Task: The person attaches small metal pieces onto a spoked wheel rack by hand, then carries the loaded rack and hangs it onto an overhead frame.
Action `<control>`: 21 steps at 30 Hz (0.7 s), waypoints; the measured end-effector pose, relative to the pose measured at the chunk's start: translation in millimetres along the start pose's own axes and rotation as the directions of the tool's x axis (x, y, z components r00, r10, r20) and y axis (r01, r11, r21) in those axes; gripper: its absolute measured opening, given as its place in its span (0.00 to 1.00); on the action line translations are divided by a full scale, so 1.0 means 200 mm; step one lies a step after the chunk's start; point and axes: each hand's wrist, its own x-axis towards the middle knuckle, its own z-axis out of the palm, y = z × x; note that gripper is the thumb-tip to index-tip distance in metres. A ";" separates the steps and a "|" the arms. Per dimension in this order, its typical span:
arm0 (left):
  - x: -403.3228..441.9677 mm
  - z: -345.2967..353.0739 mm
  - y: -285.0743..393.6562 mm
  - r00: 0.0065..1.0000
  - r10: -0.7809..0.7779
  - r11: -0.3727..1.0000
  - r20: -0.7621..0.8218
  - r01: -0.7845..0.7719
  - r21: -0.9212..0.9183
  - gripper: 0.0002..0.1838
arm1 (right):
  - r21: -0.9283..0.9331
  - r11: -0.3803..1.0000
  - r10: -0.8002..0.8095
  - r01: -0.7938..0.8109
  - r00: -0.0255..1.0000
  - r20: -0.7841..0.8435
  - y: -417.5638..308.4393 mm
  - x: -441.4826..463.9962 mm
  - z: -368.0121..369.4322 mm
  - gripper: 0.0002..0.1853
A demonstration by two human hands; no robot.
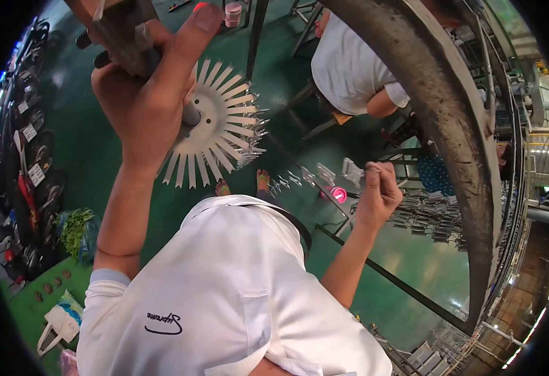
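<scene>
Your left hand (146, 100), at upper left, is wrapped around a metal rod (190, 115), with the thumb extended. At the rod's lower end is a round, pale disc (221, 116) edged with radiating notched strips, small metal parts clustered along its right side. Your right hand (380, 194), at centre right, pinches a metal piece (352, 172) between thumb and fingers; a line of similar pieces (309, 176) trails leftward from it. Beyond, a person in a white shirt (350, 66) sits near a thick curved beam (437, 81).
</scene>
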 end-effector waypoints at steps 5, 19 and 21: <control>0.01 0.04 0.07 0.999 -0.033 0.995 0.006 0.034 -0.093 0.11 | 0.022 0.999 -0.033 0.030 0.981 0.189 0.00 -0.09 0.20 0.06; 0.04 0.02 0.11 1.000 0.016 0.995 0.008 -0.015 -0.101 0.11 | 0.062 0.997 0.001 -0.038 0.859 0.512 0.01 -0.10 0.62 0.06; 0.04 0.02 0.11 1.000 0.015 0.995 0.010 -0.014 -0.104 0.11 | 0.007 1.000 0.007 -0.013 0.835 0.550 -0.03 -0.09 0.66 0.06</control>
